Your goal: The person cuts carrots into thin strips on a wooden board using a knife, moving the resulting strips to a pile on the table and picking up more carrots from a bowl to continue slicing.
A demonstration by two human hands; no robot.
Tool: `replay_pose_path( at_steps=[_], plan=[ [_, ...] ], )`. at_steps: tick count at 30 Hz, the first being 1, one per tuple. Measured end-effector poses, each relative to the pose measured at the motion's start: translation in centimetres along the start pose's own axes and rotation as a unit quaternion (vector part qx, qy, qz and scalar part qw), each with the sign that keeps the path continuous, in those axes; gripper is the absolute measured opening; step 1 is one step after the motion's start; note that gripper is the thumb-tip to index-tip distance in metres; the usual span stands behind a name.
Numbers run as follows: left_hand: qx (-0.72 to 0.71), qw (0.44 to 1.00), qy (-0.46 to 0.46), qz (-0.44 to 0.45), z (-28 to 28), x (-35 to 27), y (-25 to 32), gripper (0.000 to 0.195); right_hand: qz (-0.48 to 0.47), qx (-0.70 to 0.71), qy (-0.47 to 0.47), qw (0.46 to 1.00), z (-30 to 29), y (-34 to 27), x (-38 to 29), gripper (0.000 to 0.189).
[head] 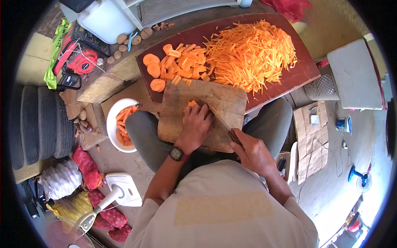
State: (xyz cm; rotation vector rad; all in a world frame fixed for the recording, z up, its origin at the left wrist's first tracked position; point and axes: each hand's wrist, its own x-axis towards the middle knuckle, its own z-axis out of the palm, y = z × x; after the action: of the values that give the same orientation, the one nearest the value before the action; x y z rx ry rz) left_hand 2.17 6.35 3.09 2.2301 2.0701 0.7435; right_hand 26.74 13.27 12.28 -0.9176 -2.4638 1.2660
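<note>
My left hand (197,128) presses down on a piece of carrot (192,103) on the wooden cutting board (228,94), fingers bent over it and hiding most of it. Held by its handle in my right hand (256,153) is a knife (219,116), its blade slanting across the board beside the left fingertips. The board rests over my lap and against the dark red tabletop (305,69). Beyond it lie thick carrot slices and chunks (186,63). A large heap of carrot strips (251,55) covers much of the tabletop's right part.
A white basin (111,130) of peeled carrots stands by my left knee. Potatoes and a blue peeler (131,40) lie on a ledge at upper left, near a red machine (83,63). Tires (46,121), mesh sacks (88,167) and a pedestal fan (116,193) occupy the left side.
</note>
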Motion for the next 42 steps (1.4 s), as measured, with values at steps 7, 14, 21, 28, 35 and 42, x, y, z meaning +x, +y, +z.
replay_pose_path(
  at_steps=[7, 14, 21, 28, 35, 42],
  plan=[
    [-0.035, 0.999, 0.02, -0.003, 0.3, -0.3, 0.1, 0.037, 0.025, -0.038, -0.024, 0.999, 1.6, 0.0, 4.2, 0.033],
    [-0.042, 0.996, 0.079, -0.004, 0.6, -0.6, 0.4, 0.035, -0.001, -0.041, -0.033, 0.999, 1.0, -0.7, 3.0, 0.032],
    [-0.059, 0.997, 0.056, -0.02, 0.5, -1.0, -0.2, 0.036, 0.011, -0.023, -0.03, 0.999, 0.9, -0.5, 4.1, 0.029],
    [-0.065, 0.995, 0.069, -0.016, 0.4, -1.2, -0.1, 0.037, 0.018, -0.017, -0.018, 1.0, 2.4, -0.5, 4.1, 0.029],
    [-0.058, 0.995, 0.068, -0.039, 1.1, -2.0, -0.1, 0.035, 0.036, 0.011, -0.039, 0.999, 1.2, -1.5, 3.1, 0.027],
    [-0.066, 0.995, 0.062, -0.035, 0.6, -1.8, 0.0, 0.035, -0.049, -0.039, 0.014, 0.998, 3.2, 0.2, 6.5, 0.03]
  ],
)
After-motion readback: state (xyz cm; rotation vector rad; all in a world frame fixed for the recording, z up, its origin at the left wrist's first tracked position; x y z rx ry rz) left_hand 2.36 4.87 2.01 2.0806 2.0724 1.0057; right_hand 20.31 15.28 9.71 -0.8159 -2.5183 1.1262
